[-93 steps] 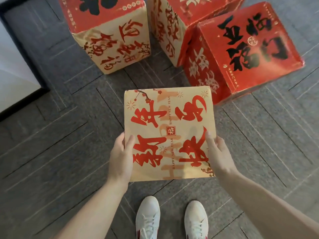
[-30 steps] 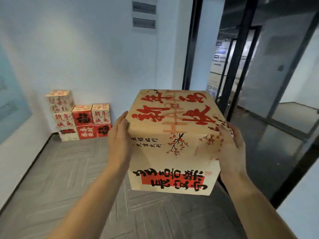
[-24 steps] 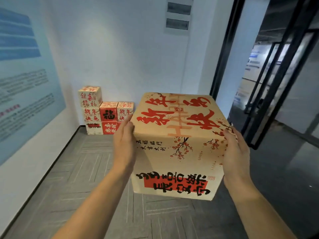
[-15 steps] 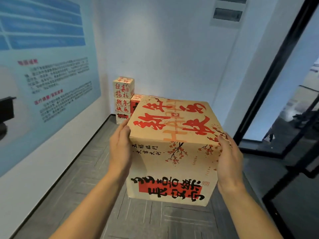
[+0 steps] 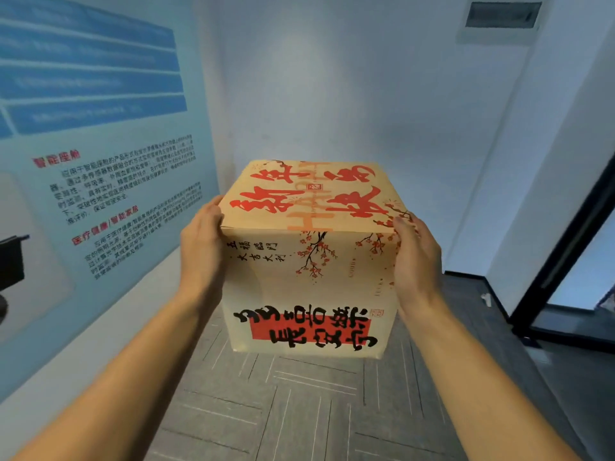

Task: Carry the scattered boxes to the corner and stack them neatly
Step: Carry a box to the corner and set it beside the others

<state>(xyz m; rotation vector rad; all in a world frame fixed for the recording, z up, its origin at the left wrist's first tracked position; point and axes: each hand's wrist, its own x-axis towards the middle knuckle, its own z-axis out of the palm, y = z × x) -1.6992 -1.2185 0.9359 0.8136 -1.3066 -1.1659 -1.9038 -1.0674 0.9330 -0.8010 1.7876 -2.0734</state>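
Note:
I carry a tan cardboard box [image 5: 309, 261] with red and black calligraphy and plum blossoms at chest height, centred in the head view. My left hand [image 5: 203, 247] presses flat against its left side, fingers straight and reaching up to the top edge. My right hand [image 5: 416, 257] presses flat against its right side in the same way. The box faces the room corner ahead and hides the stack of boxes there.
A blue poster wall [image 5: 100, 161] runs close along my left. A white wall [image 5: 366, 94] closes the corner ahead. A black-framed glass door [image 5: 572, 247] stands at the right. Grey carpet tiles [image 5: 299, 410] cover the floor below the box.
I lifted the box off the floor and walked toward the corner. The stacked boxes, visible left of it a moment ago, are now hidden behind it. The poster wall is closer.

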